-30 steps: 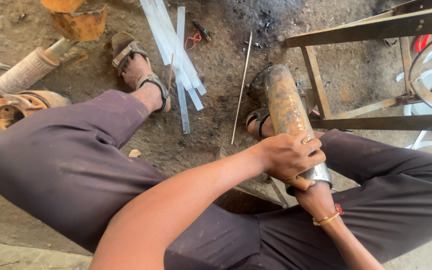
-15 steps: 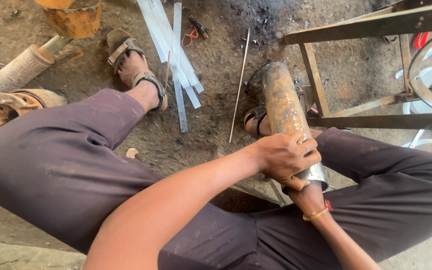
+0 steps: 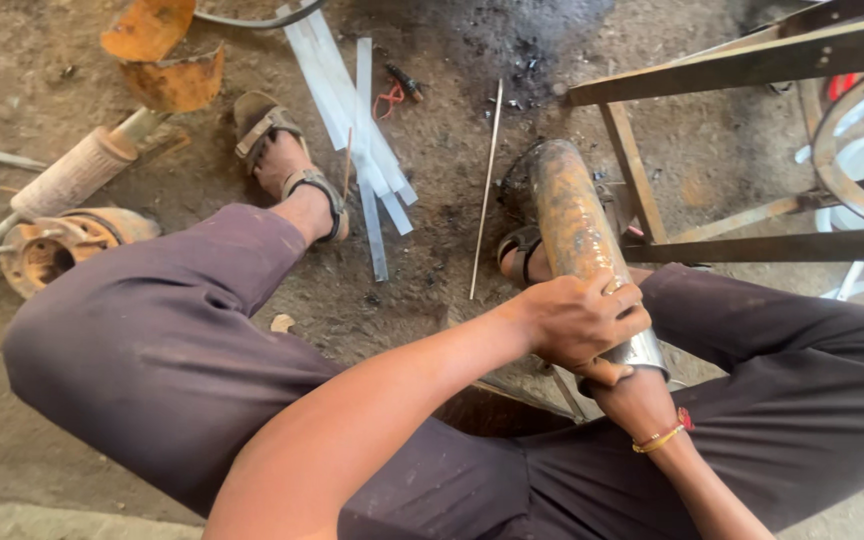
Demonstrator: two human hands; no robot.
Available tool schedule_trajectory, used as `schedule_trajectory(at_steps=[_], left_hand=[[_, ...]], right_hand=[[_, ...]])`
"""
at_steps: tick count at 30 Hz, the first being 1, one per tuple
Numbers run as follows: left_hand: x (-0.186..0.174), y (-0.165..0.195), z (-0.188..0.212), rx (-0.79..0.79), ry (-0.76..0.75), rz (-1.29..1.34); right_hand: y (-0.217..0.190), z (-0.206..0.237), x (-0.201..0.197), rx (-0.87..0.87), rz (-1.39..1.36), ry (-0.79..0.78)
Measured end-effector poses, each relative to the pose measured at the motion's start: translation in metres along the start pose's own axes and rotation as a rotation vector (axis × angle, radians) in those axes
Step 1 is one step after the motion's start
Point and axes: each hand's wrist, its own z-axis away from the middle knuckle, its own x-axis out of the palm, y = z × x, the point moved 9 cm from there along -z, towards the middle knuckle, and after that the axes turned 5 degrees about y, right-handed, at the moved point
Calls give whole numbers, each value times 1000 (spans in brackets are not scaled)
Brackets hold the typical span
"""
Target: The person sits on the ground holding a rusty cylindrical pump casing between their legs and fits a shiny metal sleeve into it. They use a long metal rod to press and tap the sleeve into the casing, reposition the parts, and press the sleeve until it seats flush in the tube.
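Observation:
A rusty metal cylinder (image 3: pixel 570 218) with a shiny steel end lies between my knees, pointing away toward my right sandalled foot. My left hand (image 3: pixel 580 318) wraps over its near part from above, fingers curled around it. My right hand (image 3: pixel 624 385), with a gold bangle on its wrist, is under the cylinder's near end, mostly hidden by the left hand and the steel rim. I sit low, legs in dark purple trousers spread on the dirt floor.
Flat steel strips (image 3: pixel 352 110) and a thin rod (image 3: pixel 487 190) lie on the ground ahead. A rusty angle-iron frame (image 3: pixel 712 150) stands right. At left are a ribbed pipe (image 3: pixel 72 180), a rusty hub (image 3: pixel 47 255) and an orange bucket piece (image 3: pixel 167 60).
The view has shifted slightly; both hands keep their hold on the cylinder, which stays between my knees.

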Motion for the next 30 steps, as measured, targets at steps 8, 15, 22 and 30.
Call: schedule_trajectory(at_steps=[8, 15, 22, 30], left_hand=[[2, 5, 2, 16, 19, 6], [1, 6, -1, 29, 3, 1], [0, 0, -2, -9, -13, 12], [-1, -4, -4, -22, -17, 21]], right_hand=[[19, 22, 47, -155, 521, 33], [21, 10, 46, -137, 448, 77], [9, -5, -27, 210, -320, 263], [12, -13, -29, 238, -394, 277]])
